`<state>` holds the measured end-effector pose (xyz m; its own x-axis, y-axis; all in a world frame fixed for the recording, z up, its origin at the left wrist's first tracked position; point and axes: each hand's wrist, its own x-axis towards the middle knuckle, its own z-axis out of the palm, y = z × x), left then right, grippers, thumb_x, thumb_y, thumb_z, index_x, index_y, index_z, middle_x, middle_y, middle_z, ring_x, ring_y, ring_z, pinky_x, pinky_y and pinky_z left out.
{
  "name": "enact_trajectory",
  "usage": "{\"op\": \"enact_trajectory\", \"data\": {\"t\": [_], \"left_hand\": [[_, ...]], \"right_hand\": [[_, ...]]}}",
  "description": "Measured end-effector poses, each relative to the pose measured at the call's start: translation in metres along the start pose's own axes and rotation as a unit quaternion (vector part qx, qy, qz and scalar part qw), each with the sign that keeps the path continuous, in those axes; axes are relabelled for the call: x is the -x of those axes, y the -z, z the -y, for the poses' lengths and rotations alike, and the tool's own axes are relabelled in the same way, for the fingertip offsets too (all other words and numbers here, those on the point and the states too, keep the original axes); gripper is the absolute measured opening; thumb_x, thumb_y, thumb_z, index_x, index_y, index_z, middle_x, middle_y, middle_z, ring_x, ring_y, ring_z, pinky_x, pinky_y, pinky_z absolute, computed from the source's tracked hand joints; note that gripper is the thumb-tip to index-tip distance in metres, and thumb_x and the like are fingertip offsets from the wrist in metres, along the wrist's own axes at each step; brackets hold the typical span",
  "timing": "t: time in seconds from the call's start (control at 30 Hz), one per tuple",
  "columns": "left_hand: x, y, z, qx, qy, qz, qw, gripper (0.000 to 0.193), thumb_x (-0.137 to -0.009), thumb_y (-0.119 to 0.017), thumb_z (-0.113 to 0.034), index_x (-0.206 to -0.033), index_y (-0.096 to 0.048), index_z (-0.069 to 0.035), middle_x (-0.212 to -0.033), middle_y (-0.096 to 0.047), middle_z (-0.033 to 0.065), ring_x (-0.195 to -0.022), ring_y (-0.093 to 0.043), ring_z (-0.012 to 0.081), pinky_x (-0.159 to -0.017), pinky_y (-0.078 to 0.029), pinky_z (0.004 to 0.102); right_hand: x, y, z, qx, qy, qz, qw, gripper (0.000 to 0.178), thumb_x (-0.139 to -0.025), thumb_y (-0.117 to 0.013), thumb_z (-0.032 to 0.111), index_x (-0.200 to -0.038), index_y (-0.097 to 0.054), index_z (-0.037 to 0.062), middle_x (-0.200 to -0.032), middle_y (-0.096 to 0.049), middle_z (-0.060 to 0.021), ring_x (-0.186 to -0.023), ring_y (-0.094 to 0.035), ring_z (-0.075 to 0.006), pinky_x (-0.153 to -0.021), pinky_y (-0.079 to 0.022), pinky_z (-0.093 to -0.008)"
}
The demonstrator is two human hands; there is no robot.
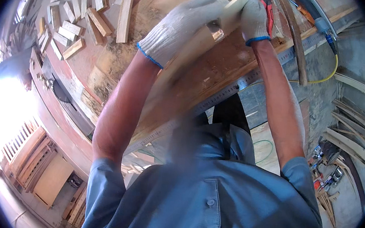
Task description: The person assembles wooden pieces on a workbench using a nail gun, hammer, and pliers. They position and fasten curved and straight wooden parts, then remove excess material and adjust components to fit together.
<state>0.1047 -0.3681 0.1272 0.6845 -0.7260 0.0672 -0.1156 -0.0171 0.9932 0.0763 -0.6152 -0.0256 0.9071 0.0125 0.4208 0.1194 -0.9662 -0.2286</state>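
Note:
At the far side of the workbench [222, 60], a pale strip of wood [236, 5] is held up between my two hands. My left hand [184, 24], in a white knitted glove with a blue cuff, closes on the strip from the left. From the right, my gloved right hand [254, 17] grips the same strip; its fingertips are partly hidden behind the wood. Just beyond the right hand lies a pair of red-handled pliers [269, 14]. A blurred length of wood [181, 56] runs beneath my left wrist.
Several short wood blocks [98, 21] lie scattered at the left. A toothed saw blade [59, 91] sits on the left side. A steel ruler [224, 94] follows the near bench edge. To the right are a curved wooden stick [298, 41] and a blue tool [321, 22] with a yellow hose [335, 67].

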Motion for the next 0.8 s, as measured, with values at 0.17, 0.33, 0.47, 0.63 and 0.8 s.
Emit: {"op": "enact_trajectory", "data": {"t": [0.17, 0.33, 0.47, 0.63, 0.8], "left_hand": [[-0.001, -0.004, -0.003, -0.030, 0.043, -0.017, 0.999, 0.053, -0.106, -0.064, -0.032, -0.146, -0.059, 0.003, -0.135, -0.067, 0.0077, -0.114, -0.066, 0.0150, -0.104, -0.052, 0.0305], [-0.005, -0.008, -0.007, -0.036, 0.061, -0.006, 0.997, 0.053, -0.105, -0.065, -0.032, -0.145, -0.060, 0.003, -0.133, -0.068, 0.0072, -0.113, -0.067, 0.0145, -0.104, -0.052, 0.0300], [-0.003, -0.007, -0.003, -0.020, 0.055, -0.019, 0.998, 0.053, -0.106, -0.064, -0.032, -0.144, -0.061, 0.003, -0.131, -0.068, 0.0061, -0.115, -0.066, 0.0142, -0.104, -0.051, 0.0300], [-0.008, -0.012, -0.021, 0.096, 0.179, -0.037, 0.978, 0.051, -0.107, -0.062, -0.030, -0.144, -0.061, 0.004, -0.132, -0.068, 0.0060, -0.116, -0.067, 0.0151, -0.104, -0.052, 0.0304], [-0.002, -0.012, -0.002, 0.068, 0.120, -0.038, 0.990, 0.050, -0.108, -0.060, -0.028, -0.148, -0.058, 0.002, -0.136, -0.066, 0.0066, -0.119, -0.066, 0.0154, -0.106, -0.051, 0.0306]], "right_hand": [[0.001, -0.003, -0.001, 0.026, 0.018, 0.013, 0.999, 0.048, -0.095, -0.060, 0.014, -0.142, -0.055, 0.0072, -0.113, -0.069, -0.0210, -0.096, -0.068, -0.0377, -0.080, -0.055, -0.0486], [0.006, -0.004, -0.005, 0.054, 0.023, 0.016, 0.998, 0.048, -0.094, -0.061, 0.013, -0.141, -0.057, 0.0050, -0.114, -0.069, -0.0201, -0.098, -0.067, -0.0368, -0.082, -0.054, -0.0477], [0.008, -0.007, -0.006, 0.073, 0.028, 0.017, 0.997, 0.049, -0.092, -0.062, 0.012, -0.140, -0.058, 0.0033, -0.115, -0.068, -0.0193, -0.100, -0.066, -0.0361, -0.084, -0.054, -0.0469], [0.011, -0.010, -0.008, 0.104, 0.032, 0.018, 0.994, 0.049, -0.090, -0.063, 0.011, -0.139, -0.059, 0.0011, -0.116, -0.068, -0.0184, -0.102, -0.065, -0.0353, -0.086, -0.053, -0.0460], [0.013, -0.013, -0.011, 0.132, 0.028, 0.022, 0.991, 0.050, -0.089, -0.065, 0.010, -0.137, -0.061, -0.0011, -0.118, -0.067, -0.0174, -0.104, -0.064, -0.0344, -0.088, -0.052, -0.0450]]}}
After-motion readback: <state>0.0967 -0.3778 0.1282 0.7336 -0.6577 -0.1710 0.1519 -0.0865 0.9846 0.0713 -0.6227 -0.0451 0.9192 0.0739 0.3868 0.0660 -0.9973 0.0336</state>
